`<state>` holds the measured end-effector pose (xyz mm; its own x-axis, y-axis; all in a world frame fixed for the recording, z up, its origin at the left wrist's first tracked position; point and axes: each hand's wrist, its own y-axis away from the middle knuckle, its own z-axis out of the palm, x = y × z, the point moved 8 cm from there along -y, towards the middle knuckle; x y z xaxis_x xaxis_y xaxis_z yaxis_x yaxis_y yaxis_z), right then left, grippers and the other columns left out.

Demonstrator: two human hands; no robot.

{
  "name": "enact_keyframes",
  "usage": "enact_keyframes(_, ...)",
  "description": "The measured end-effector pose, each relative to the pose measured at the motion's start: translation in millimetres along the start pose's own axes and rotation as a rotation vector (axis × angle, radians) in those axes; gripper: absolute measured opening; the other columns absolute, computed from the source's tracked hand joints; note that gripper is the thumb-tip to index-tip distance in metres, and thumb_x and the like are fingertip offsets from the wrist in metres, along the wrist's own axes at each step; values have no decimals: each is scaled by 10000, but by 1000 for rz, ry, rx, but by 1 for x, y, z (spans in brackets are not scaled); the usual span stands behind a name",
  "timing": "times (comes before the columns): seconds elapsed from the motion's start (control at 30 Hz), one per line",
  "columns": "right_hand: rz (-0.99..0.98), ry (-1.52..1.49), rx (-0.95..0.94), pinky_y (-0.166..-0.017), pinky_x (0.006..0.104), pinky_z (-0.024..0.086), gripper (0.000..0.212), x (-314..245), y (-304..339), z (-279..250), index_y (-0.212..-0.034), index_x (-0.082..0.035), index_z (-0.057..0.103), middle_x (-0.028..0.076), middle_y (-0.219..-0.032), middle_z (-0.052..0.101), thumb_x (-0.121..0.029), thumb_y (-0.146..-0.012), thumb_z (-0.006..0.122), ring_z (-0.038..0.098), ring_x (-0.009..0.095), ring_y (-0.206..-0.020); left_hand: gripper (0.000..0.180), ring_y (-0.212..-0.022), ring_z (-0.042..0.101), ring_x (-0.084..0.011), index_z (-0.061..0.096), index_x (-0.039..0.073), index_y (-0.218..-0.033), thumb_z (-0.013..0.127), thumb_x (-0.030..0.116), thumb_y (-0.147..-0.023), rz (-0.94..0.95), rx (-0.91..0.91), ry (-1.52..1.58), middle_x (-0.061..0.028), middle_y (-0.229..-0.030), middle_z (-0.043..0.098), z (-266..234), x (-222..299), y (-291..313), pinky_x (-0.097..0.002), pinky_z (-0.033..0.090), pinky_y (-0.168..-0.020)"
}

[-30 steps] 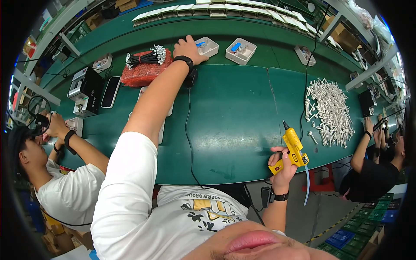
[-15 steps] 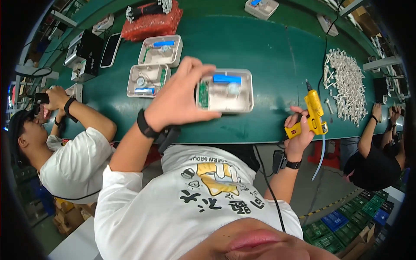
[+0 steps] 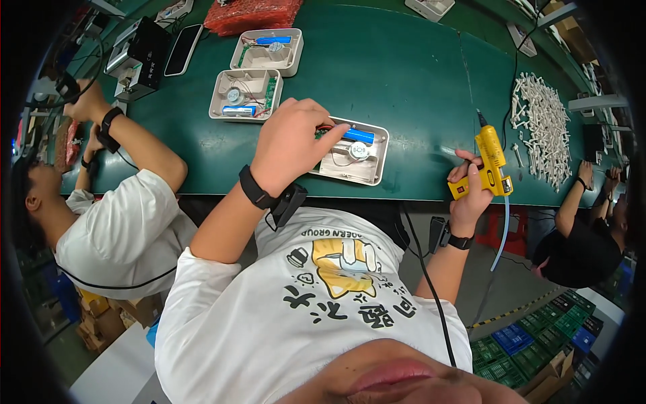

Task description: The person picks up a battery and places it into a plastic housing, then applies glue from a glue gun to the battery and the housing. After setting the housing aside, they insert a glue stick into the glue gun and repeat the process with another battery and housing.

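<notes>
A white plastic housing (image 3: pixel 375 176) lies slightly turned on the table in front of me. Inside sit a blue cylindrical battery (image 3: pixel 359 136), a round white component (image 3: pixel 359 150) and thin wires. My left hand (image 3: pixel 296 138) reaches over its left end, thumb and fingers closed around red and black wires (image 3: pixel 326 127) beside the battery. That hand hides most of the green circuit board at this end. Off to the right, my right hand (image 3: pixel 471 185) grips a yellow glue gun (image 3: pixel 491 161) by its handle. Its nozzle points up and away from me, apart from the housing.
Two similar housings (image 3: pixel 296 64) (image 3: pixel 214 101) with batteries stand at the back left, near a phone (image 3: pixel 184 50), a black device (image 3: pixel 140 57) and a red bubble-wrap bundle (image 3: pixel 252 17). White screw-like parts (image 3: pixel 540 128) are heaped at right. Co-workers (image 3: pixel 124 229) (image 3: pixel 582 236) sit on both sides.
My left hand has let go of the housing's sides and now pinches wires inside it. The housing sits turned and nearer the table's front edge. My right hand still holds the glue gun.
</notes>
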<state>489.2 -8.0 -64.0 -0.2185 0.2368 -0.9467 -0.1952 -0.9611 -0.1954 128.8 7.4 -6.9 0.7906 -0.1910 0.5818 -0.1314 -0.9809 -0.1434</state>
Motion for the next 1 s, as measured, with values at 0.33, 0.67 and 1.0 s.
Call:
enact_keyframes(0.33,213,170,-362,-745,297,542,263,-20,21,88,-1241,-4,611,176,-1095,744,-121,-1013,674,615,115,-733,129,-919,686,-267,740,10,-888,825,103,-915,194,125,392,-102,-1019,764,-14,-5,-2,-388,558,-792)
enact_keyframes(0.67,430,657,-620,-732,290,545,342,-12,14,159,-1228,14,718,51,-984,767,-225,-990,776,665,93,-815,84,-914,715,-148,574,-21,-1053,657,-34,-1044,131,391,618,-173,-1251,640,16,-26,23,-282,597,-819)
enact_keyframes(1.0,322,886,-684,-770,301,563,365,-13,19,181,-1238,15,728,49,-989,781,-250,-993,781,717,137,-879,107,-846,704,-144,559,-10,-1036,665,-26,-1035,63,396,738,-161,-1202,644,22,-29,29,-278,585,-755)
